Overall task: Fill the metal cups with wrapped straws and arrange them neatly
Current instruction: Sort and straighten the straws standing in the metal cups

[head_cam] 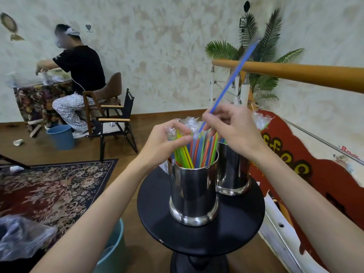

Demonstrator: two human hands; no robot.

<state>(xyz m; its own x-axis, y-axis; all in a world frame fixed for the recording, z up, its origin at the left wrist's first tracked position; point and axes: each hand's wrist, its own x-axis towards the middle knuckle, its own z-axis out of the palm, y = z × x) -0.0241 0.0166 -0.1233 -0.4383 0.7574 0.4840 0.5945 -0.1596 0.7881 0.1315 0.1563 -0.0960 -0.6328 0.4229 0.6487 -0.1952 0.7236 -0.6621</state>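
Yellow lettering runs across the red board (307, 170) at the right of the frame; only scattered letters such as "f", "o" and "c" can be made out, so no whole word reads. A small red script mark sits on the pale wall further right, too blurred to read.

At centre frame a round black worktop (201, 231) carries two polished metal cups. The near cup (194, 196) is a straight-sided mirror-bright cylinder with a flared base ring, and it is packed with wrapped straws (199, 150) in green, yellow, orange, red and blue, each in clear crinkled film whose ends bunch above the rim. The far cup (232, 174) stands just behind and to the right, close beside the first, also holding wrapped straws, mostly hidden by the right arm.

The left hand (169, 140) reaches in from lower left, its fingers curled and pinching the film tops of the straws at the near cup's left side. The right hand (234, 127) hovers above the cups, fingers closed around the lower end of a single blue straw (232, 75), which slants up towards the upper right, motion-blurred at its tip.

In the upper left another person (78, 75) sits on a chair at a cloth-covered table. A blue bucket (61, 136) stands on the floor nearby, and a patterned rug (49, 184) fills the lower left.
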